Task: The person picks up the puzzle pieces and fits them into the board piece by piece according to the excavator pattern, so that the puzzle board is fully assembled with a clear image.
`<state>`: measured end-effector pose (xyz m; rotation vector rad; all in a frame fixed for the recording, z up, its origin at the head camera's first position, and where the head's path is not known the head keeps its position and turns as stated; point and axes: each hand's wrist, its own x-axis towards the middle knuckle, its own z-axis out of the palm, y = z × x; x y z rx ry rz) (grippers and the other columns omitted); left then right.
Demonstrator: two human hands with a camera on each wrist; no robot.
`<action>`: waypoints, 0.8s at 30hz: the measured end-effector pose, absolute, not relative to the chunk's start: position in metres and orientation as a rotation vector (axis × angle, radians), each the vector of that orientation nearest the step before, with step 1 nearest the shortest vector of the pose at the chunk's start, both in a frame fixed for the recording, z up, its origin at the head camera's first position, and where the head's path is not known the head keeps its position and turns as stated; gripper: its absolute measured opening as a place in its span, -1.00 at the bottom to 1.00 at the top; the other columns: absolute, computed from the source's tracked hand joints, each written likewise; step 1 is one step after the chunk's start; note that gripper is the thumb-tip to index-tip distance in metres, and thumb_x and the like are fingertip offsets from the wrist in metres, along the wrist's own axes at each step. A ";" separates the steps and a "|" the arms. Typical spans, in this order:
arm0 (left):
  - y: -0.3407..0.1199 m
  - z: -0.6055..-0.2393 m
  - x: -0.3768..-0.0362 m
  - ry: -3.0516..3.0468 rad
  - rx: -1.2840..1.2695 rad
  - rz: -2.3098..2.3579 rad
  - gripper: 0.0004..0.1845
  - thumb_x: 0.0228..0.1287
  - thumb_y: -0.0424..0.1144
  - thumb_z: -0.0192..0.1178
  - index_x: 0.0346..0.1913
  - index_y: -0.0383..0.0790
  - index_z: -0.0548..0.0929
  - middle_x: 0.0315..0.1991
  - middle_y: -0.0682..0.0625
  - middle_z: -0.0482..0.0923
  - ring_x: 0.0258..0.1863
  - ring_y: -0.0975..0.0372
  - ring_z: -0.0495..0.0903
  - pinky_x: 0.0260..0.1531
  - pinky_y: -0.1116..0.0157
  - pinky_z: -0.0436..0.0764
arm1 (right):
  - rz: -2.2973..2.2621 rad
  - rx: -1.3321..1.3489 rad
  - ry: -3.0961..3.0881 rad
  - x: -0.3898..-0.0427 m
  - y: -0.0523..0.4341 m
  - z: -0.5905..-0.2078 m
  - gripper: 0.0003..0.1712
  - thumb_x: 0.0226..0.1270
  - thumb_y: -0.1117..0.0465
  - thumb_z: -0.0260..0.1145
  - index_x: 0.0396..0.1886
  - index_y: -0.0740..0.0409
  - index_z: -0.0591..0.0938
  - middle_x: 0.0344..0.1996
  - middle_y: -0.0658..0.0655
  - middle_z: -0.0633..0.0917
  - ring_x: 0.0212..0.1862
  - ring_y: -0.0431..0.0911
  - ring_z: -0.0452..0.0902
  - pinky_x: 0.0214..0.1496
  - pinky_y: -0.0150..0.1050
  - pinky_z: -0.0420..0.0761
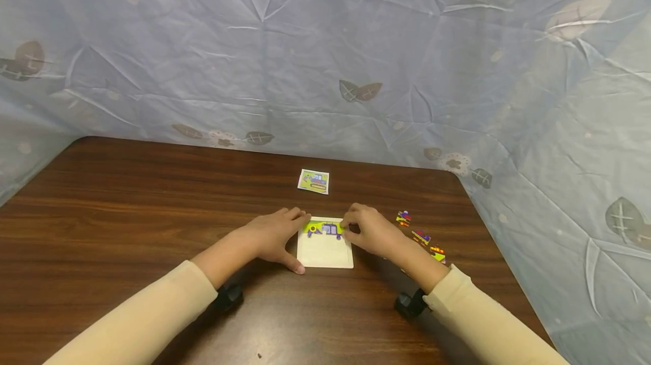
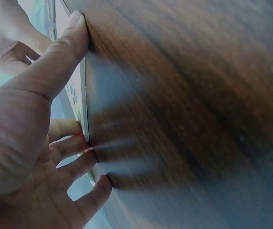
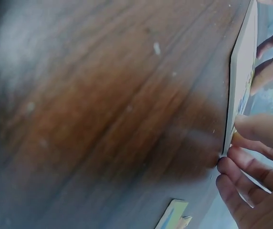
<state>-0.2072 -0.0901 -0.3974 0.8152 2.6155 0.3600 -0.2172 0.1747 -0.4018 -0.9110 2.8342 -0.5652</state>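
A white puzzle tray (image 1: 324, 253) lies on the table, with green and purple jigsaw pieces (image 1: 320, 229) along its far side. At the tray's left edge rests my left hand (image 1: 278, 236), thumb by the near corner and fingers spread toward the far corner. In the left wrist view its thumb (image 2: 62, 59) and fingertips touch that edge. My right hand (image 1: 370, 230) is at the far right corner, thumb and forefinger bent on the rightmost puzzle piece (image 1: 339, 229). The right wrist view has the thumb (image 3: 258, 128) over the tray's rim and the other fingertips beside it; the fingers partly hide that piece.
A small picture card (image 1: 313, 181) of a green and purple vehicle lies beyond the tray. Several loose puzzle pieces (image 1: 421, 237) are scattered right of the tray, some partly behind my right forearm. A patterned cloth (image 1: 305, 60) hangs behind the brown wooden table (image 1: 152, 201).
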 end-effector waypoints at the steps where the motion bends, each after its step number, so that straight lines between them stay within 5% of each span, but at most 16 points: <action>1: -0.090 -0.397 -0.207 2.615 0.814 0.360 0.25 0.05 0.34 0.51 0.67 -0.17 0.14 0.68 -0.14 0.11 0.66 -0.12 0.15 0.43 -0.33 0.39 | -0.556 -0.908 2.838 -0.217 0.175 -0.401 -0.84 0.41 0.30 0.43 -0.08 0.24 0.79 -0.09 0.15 0.71 -0.18 -0.10 0.63 -0.19 -0.36 0.64; 9: -0.090 -0.397 -0.206 2.609 0.817 0.352 0.24 0.07 0.34 0.50 0.68 -0.17 0.14 0.68 -0.14 0.11 0.65 -0.13 0.16 0.44 -0.30 0.40 | -0.510 -0.898 2.880 -0.216 0.176 -0.403 -0.81 0.42 0.25 0.44 -0.04 0.20 0.80 -0.05 0.12 0.75 -0.07 -0.06 0.74 -0.07 -0.28 0.75; 24: -0.091 -0.399 -0.206 2.607 0.819 0.344 0.23 0.08 0.36 0.48 0.69 -0.13 0.13 0.70 -0.12 0.08 0.66 -0.16 0.12 0.46 -0.32 0.36 | -0.536 -0.914 2.881 -0.214 0.178 -0.409 -0.80 0.46 0.27 0.40 -0.02 0.22 0.80 -0.09 0.10 0.71 -0.17 -0.17 0.65 -0.16 -0.39 0.69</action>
